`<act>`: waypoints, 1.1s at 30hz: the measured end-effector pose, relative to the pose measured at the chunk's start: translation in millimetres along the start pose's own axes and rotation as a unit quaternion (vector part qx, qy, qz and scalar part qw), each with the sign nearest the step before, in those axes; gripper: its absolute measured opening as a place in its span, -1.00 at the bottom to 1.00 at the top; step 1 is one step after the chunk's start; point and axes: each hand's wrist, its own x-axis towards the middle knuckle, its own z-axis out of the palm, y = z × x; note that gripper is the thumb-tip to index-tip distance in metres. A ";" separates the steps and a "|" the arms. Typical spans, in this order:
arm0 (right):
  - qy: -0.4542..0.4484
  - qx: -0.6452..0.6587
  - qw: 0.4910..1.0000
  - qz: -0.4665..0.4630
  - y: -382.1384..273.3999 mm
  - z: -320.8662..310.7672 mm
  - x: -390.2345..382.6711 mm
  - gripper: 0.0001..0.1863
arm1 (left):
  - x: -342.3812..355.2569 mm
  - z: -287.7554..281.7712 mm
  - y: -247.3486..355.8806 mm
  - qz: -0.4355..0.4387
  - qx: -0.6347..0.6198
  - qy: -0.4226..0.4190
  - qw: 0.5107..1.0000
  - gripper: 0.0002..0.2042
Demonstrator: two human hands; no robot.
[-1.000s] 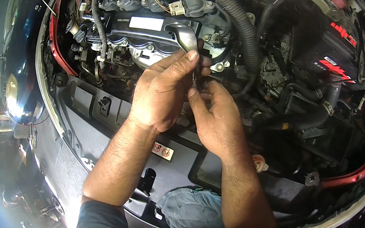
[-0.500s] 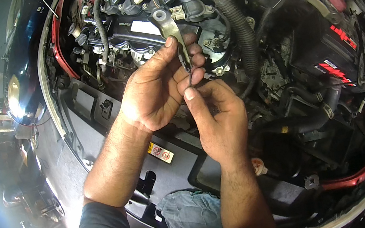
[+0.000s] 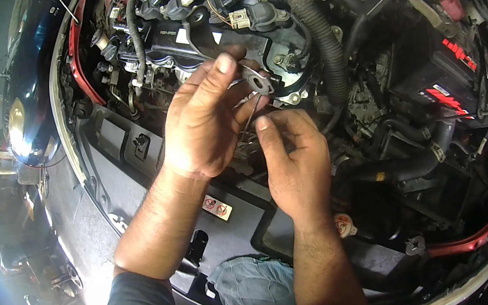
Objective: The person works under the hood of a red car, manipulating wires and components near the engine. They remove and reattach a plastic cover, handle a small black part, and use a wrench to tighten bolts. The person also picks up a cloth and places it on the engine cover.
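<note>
The left hand (image 3: 200, 124) grasps a curved metal bracket (image 3: 259, 84) over the front right corner of the black engine cover (image 3: 169, 39). Below, the right hand (image 3: 297, 156) has thumb and fingers together beside a thin rod (image 3: 252, 116); whether it grips this, I cannot tell.

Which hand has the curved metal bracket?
The left hand: its thumb and fingers hold the curved metal bracket. The right hand sits lower in view, its thumb tip beside the thin dark rod below the bracket.
</note>
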 end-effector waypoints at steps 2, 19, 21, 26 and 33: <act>0.011 -0.015 0.999 0.035 3.7 0.3 -0.5 -0.81 | 3.0 0.7 -4.3 0.084 0.102 0.050 0.990 -0.73; -0.008 -0.065 0.997 0.038 10.3 1.4 -1.4 -0.56 | 3.3 -20.5 -30.6 0.211 0.399 -0.016 0.892 -0.74; -0.008 -0.085 0.996 0.035 10.5 1.2 -3.0 -0.50 | 3.1 -23.6 -31.9 0.223 0.451 -0.033 0.864 -0.74; 0.004 -0.158 0.986 0.057 9.5 -3.1 -4.0 -0.36 | -13.4 -31.2 -38.8 0.109 0.449 -0.040 0.886 -0.73; 0.052 -0.157 0.986 -0.006 13.0 -4.7 -1.7 -0.40 | -2.0 -43.9 -52.9 -0.076 0.530 -0.183 0.824 -0.73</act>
